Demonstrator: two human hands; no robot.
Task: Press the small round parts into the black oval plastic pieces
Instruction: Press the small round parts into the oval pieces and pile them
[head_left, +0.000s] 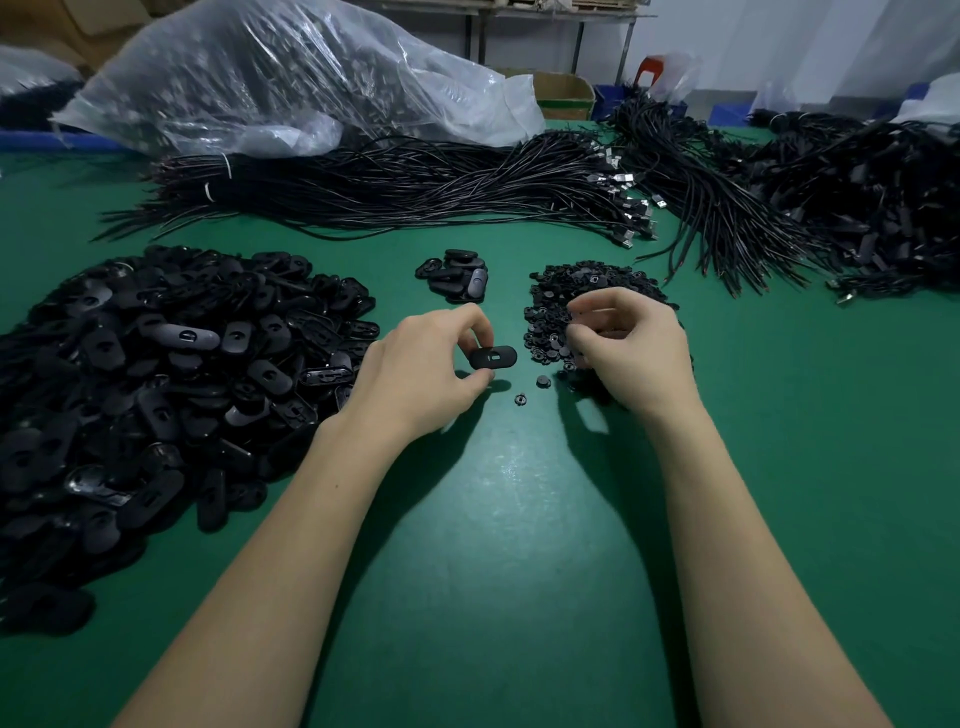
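Pinching an oval piece (493, 357), left hand (415, 374) hovers over green table (493, 545); right hand (628, 348) grip unclear.

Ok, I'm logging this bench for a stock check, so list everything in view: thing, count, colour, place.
oval piece in hand: one, black, pinched by left fingers, centre.
big oval pile: too many to count, black, left on the table.
small oval pile: roughly a dozen, black, beyond the left hand.
round parts pile: many, black, under the right hand.
loose round parts: two, black, between the hands.
cable bundles: several, black, far side and right.
plastic bag: one, clear, back left.
cardboard box: one, brown, behind the bag.
table: one, green.
left hand: holds the oval piece.
right hand: fingers curled over the round parts.
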